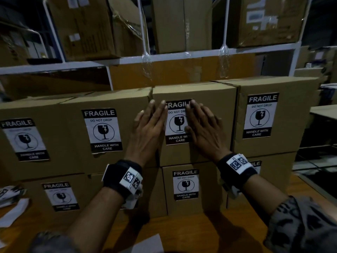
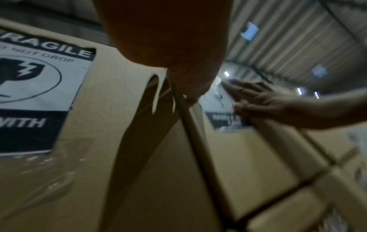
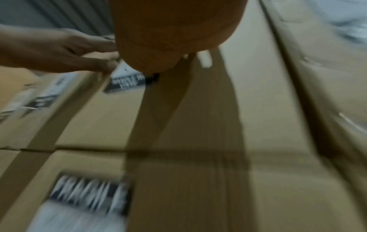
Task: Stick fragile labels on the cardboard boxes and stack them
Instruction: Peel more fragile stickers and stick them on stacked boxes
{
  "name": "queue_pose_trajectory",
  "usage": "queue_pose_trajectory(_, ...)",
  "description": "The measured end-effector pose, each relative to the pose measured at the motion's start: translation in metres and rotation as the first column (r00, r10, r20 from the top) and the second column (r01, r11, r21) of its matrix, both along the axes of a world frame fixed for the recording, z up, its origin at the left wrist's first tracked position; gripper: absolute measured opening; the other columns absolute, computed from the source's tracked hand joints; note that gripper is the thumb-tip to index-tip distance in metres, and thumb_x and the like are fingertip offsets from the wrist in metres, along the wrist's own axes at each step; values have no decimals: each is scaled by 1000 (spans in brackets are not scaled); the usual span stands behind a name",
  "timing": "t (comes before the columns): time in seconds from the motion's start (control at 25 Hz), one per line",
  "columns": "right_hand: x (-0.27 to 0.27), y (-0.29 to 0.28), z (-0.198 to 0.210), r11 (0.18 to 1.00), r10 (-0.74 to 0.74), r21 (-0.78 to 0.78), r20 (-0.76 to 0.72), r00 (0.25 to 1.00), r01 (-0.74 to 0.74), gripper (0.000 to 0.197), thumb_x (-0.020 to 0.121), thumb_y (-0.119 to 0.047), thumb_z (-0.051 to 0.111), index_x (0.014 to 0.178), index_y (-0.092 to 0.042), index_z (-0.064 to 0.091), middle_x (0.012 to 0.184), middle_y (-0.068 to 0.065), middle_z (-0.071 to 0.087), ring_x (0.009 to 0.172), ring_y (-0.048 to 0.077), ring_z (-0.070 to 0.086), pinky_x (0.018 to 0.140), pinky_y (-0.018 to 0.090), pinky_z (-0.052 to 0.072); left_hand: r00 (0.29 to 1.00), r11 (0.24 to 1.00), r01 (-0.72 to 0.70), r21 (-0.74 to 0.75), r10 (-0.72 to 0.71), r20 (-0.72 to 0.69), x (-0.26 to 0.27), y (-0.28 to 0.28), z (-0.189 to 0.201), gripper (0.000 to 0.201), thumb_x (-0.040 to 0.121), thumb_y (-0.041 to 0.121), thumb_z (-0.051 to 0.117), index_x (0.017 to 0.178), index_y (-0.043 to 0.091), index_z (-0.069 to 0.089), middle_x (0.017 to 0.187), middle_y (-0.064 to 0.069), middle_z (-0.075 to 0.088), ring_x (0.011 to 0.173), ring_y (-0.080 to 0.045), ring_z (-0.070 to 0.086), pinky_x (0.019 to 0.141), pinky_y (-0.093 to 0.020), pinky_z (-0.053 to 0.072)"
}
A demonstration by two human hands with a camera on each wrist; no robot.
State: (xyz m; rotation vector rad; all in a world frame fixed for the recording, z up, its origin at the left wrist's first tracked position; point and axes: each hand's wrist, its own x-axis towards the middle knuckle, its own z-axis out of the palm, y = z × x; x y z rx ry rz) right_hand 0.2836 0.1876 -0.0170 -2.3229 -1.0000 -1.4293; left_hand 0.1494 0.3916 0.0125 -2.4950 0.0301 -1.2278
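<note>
A brown cardboard box [image 1: 215, 99] sits in the upper row of a two-high stack, third from the left. On its front is a black-and-white fragile label [image 1: 177, 123]. My left hand [image 1: 151, 125] lies flat with straight fingers over the label's left edge and the seam to the neighbouring box. My right hand [image 1: 202, 125] presses flat on the label's right side, covering part of the print. In the left wrist view the right hand [image 2: 264, 102] lies on the label [image 2: 222, 119]. In the right wrist view the left hand [image 3: 65, 51] touches the label [image 3: 127, 81].
Labelled boxes flank it: one to the left [image 1: 102, 130], one far left [image 1: 23, 139], one to the right [image 1: 260, 115], and more in the lower row [image 1: 186, 185]. Loose labels [image 1: 11, 194] lie at the left on the wooden table [image 1: 200, 232]. White shelving [image 1: 164, 57] with cartons stands behind.
</note>
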Motion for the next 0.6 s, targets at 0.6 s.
queue_pose_trajectory(0.6, -36, 15, -36, 947, -23, 263, -515, 857, 183, 145, 67, -93, 60, 163, -16, -17, 169, 6, -27, 157, 28, -20, 126, 60, 5, 993, 994, -46, -100, 35, -116, 0, 5, -29, 93, 101, 38, 57, 164, 16, -8, 171, -2, -16, 158, -24, -13, 126, -52, 11)
